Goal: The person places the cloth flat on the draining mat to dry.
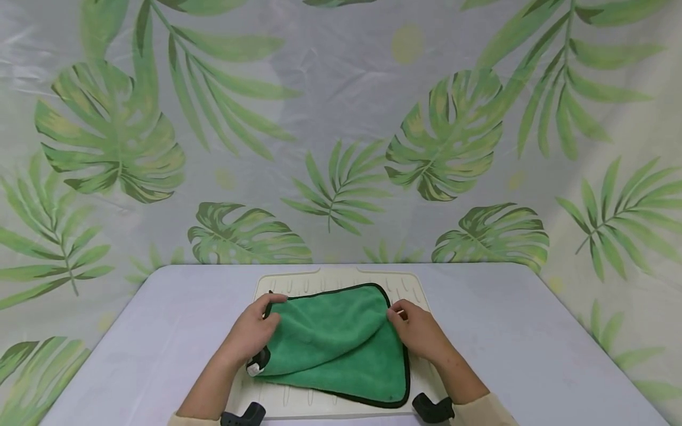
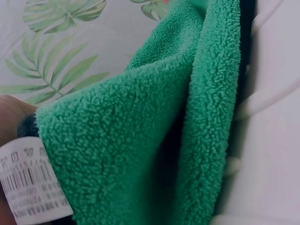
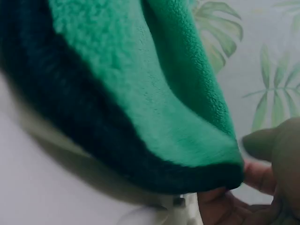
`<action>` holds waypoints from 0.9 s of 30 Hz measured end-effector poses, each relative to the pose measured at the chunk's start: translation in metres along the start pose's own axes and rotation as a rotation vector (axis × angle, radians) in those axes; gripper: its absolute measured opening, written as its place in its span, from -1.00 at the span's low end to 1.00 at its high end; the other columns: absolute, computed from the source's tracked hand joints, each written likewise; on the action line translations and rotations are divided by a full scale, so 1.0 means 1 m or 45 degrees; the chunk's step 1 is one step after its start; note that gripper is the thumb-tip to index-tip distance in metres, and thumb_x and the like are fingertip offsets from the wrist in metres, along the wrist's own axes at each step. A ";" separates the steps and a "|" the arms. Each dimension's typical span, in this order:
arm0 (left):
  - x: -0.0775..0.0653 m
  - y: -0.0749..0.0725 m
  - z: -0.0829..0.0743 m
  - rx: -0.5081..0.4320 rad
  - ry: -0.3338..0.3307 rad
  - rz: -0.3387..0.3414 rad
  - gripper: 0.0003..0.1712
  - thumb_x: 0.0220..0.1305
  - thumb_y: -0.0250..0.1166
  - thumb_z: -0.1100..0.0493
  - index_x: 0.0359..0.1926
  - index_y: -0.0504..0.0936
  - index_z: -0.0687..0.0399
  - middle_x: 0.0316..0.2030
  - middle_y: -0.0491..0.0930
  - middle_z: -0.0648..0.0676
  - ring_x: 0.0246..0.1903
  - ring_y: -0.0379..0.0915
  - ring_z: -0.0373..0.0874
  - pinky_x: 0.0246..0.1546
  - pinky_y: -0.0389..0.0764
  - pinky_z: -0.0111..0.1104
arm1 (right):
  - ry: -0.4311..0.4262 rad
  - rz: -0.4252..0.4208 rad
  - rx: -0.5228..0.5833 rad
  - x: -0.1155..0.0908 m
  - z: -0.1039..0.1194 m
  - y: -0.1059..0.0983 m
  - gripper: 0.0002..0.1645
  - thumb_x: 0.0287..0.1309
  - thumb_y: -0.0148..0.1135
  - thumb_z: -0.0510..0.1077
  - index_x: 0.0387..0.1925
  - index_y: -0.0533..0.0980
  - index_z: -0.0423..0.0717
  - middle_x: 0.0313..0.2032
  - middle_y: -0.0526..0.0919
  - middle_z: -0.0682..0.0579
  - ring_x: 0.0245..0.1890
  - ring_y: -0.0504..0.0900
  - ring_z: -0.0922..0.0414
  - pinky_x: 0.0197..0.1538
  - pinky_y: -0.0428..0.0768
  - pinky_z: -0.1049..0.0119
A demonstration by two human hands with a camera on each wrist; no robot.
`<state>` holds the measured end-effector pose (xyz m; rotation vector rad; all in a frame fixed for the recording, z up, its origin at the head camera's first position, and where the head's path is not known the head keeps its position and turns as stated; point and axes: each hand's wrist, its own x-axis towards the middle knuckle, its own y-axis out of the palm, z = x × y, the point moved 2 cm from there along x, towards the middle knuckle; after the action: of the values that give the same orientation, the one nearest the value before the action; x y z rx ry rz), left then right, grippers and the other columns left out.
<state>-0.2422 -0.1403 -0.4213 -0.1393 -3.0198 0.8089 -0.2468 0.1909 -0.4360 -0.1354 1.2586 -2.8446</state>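
A green fleecy towel (image 1: pixel 330 337) with black edging is partly lifted and creased above a cream ridged board. My left hand (image 1: pixel 253 328) pinches its left edge near the far corner. Below that hand hangs a white printed care label (image 2: pixel 33 183) with a barcode, sewn at the black trim. On the opposite side my right hand (image 1: pixel 418 328) pinches the right edge between thumb and fingers. In the right wrist view the towel's dark border (image 3: pixel 108 136) curves down to those fingertips (image 3: pixel 260 178). A fold runs across the towel's middle; most left fingers are hidden in the left wrist view.
The cream board (image 1: pixel 288 399) has raised ribs and lies on a white table (image 1: pixel 517 337). Behind the table hangs a leaf-patterned curtain (image 1: pixel 341 118). Black wrist-worn devices show near the left sleeve (image 1: pixel 194 421) and right sleeve (image 1: pixel 482 411).
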 end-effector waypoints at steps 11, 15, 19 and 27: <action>-0.003 -0.018 0.000 0.075 0.046 0.003 -0.62 0.49 0.18 0.14 0.25 0.64 0.05 0.26 0.58 0.27 0.04 0.63 -0.02 -0.07 0.65 -0.17 | 0.085 0.161 0.206 -0.003 0.005 -0.003 -0.43 0.21 0.18 -0.34 0.28 0.47 -0.11 0.07 0.63 -0.26 -0.30 0.59 0.05 -0.42 0.50 0.21; -0.002 -0.019 0.002 0.041 0.041 0.015 -0.60 0.45 0.23 0.21 0.26 0.63 0.04 0.22 0.60 0.27 0.01 0.66 0.03 -0.08 0.68 -0.16 | 0.043 0.108 0.223 -0.004 0.005 -0.005 -0.70 0.37 0.19 -0.21 0.09 0.60 -0.13 -0.03 0.70 -0.11 -0.25 0.59 0.14 -0.27 0.54 0.23; -0.001 -0.017 0.002 0.042 0.035 0.030 -0.55 0.42 0.25 0.23 0.31 0.60 0.02 0.33 0.51 0.31 0.17 0.58 0.25 0.08 0.67 -0.02 | 0.037 0.010 0.187 -0.001 0.001 -0.005 -0.77 0.44 0.21 -0.04 -0.13 0.69 -0.07 -0.15 0.76 0.03 -0.17 0.63 0.15 -0.10 0.58 0.22; -0.002 -0.021 0.003 0.176 0.071 0.120 -0.53 0.38 0.31 0.22 0.29 0.59 0.06 0.21 0.60 0.27 0.07 0.62 0.19 -0.03 0.68 -0.08 | 0.036 0.149 0.262 0.000 -0.004 -0.004 -0.49 0.29 0.03 -0.38 0.23 0.58 -0.14 0.36 0.48 -0.31 -0.02 0.58 -0.17 -0.23 0.49 0.18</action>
<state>-0.2420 -0.1601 -0.4132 -0.2989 -2.9122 1.0004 -0.2471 0.1962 -0.4356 -0.0161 0.9362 -2.8598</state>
